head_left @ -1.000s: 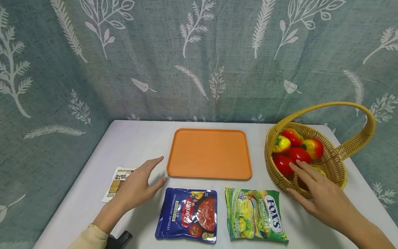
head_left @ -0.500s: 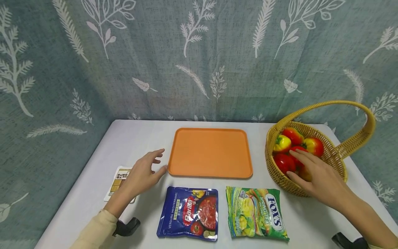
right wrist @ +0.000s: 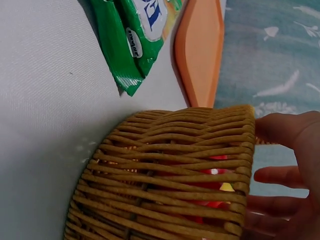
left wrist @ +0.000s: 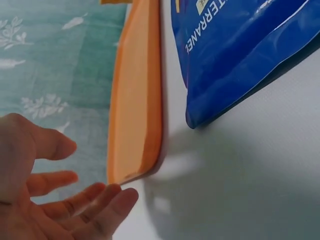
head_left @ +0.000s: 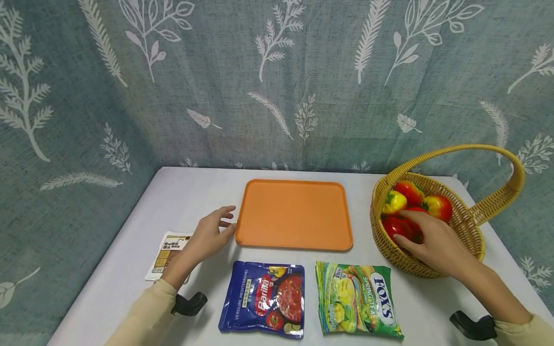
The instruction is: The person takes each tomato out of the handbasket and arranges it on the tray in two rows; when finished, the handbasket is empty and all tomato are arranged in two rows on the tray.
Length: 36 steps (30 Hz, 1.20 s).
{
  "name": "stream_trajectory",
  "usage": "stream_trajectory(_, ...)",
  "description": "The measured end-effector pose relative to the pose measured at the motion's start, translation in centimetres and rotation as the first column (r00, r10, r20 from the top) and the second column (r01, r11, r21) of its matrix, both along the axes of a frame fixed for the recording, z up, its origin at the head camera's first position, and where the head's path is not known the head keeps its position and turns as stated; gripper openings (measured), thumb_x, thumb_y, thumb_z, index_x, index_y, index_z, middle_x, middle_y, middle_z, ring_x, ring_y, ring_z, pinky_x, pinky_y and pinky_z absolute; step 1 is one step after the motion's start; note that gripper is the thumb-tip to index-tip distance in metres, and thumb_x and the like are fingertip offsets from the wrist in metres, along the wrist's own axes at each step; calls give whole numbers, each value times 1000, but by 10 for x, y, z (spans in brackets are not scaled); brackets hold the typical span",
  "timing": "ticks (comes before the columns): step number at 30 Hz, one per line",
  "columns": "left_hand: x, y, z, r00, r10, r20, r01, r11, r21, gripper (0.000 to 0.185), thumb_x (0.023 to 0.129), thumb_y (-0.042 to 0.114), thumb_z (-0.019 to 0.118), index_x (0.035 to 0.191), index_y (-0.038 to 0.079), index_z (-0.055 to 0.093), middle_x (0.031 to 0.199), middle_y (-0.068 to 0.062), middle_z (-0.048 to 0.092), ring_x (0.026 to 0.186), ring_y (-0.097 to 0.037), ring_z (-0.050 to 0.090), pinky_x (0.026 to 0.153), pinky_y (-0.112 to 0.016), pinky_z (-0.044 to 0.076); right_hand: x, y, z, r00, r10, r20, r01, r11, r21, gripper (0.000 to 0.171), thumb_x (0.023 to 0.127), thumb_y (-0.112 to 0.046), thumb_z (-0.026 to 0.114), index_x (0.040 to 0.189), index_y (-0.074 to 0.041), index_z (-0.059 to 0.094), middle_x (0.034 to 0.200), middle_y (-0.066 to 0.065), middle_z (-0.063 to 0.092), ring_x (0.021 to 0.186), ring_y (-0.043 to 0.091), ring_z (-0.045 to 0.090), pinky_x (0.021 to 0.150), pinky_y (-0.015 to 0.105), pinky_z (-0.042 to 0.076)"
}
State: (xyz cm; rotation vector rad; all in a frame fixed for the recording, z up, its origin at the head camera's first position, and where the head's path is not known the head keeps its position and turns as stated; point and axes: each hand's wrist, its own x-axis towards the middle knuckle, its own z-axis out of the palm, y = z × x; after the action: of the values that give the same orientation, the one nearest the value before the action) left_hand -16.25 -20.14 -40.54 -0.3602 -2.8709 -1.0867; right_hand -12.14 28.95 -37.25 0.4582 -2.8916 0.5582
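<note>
My right hand (head_left: 433, 240) reaches over the near side of a wicker basket (head_left: 402, 259), its thumb and fingers spread above a shiny red fruit (head_left: 394, 227). In the right wrist view its fingers are apart beyond the basket rim; whether they touch the fruit is hidden. A yellow pepper (head_left: 393, 202) and a red-yellow fruit (head_left: 440, 207) lie in the basket too. My left hand (head_left: 209, 235) hovers by the left edge of an orange tray (head_left: 294, 214), fingers loosely bent and holding nothing. The left wrist view shows its fingertips close to the tray's corner.
A blue Barilla pouch (head_left: 263, 300) and a green Fox's candy bag (head_left: 357, 300) lie at the front of the white table. Behind the left wrist is a white-and-brown packet (head_left: 166, 254). The basket's tall handle (head_left: 512, 182) arches to the right. Patterned cloth surrounds the back and left.
My right hand has moved farther over the basket, its fingers bending down toward the red fruit. My left hand has shifted slightly right, closer to the tray, with its fingers bending more.
</note>
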Motion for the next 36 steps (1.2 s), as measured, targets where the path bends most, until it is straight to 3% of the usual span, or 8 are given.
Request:
stream_trajectory(5,-7,1,-3,999,8,33,-7,1000,-8,50,94,7,59,142,-4,49,125,-26,61,105,-39,66,80,-47,57,-6,-1,-2,998,-16,58,15,1000,16,63,85,-30,79,134,2,56,123,26,62,106,44,60,86,67,48)
stream_trajectory(12,-21,5,-7,998,-4,60,4,1000,1,51,94,7,59,142,-6,48,123,-28,61,104,-40,66,84,-50,56,-16,-1,-8,998,5,70,-9,998,55,58,84,-25,80,131,1,59,119,23,65,103,42,61,86,65,49)
stream_trajectory(19,-33,11,-15,990,21,138,-20,1000,-10,54,92,6,61,142,-8,45,121,-29,61,109,-40,64,89,-49,54,-22,-1,-16,998,43,42,-46,996,74,56,81,-19,80,129,4,61,118,24,66,105,44,60,88,66,47)
stream_trajectory(25,-37,13,-19,985,51,167,-48,999,-22,57,89,2,65,141,-10,45,115,-27,63,102,-38,65,81,-44,56,-23,-2,-17,999,52,16,-53,995,81,52,77,-17,83,123,1,67,113,22,66,103,42,59,86,65,48)
stream_trajectory(32,-41,14,-25,988,50,146,-47,999,-24,61,81,-7,60,141,-11,45,109,-27,64,98,-36,66,77,-40,57,-22,-3,-17,995,57,76,-62,995,74,55,77,-18,85,126,-2,67,122,26,64,112,47,57,88,68,46)
stream_trajectory(36,-44,14,-26,988,46,145,-39,998,-47,64,79,-9,58,142,-9,46,103,-24,67,88,-31,65,67,-35,56,-22,-2,-19,995,56,87,-62,996,66,57,77,-19,85,128,-2,67,123,26,62,113,47,56,89,68,45)
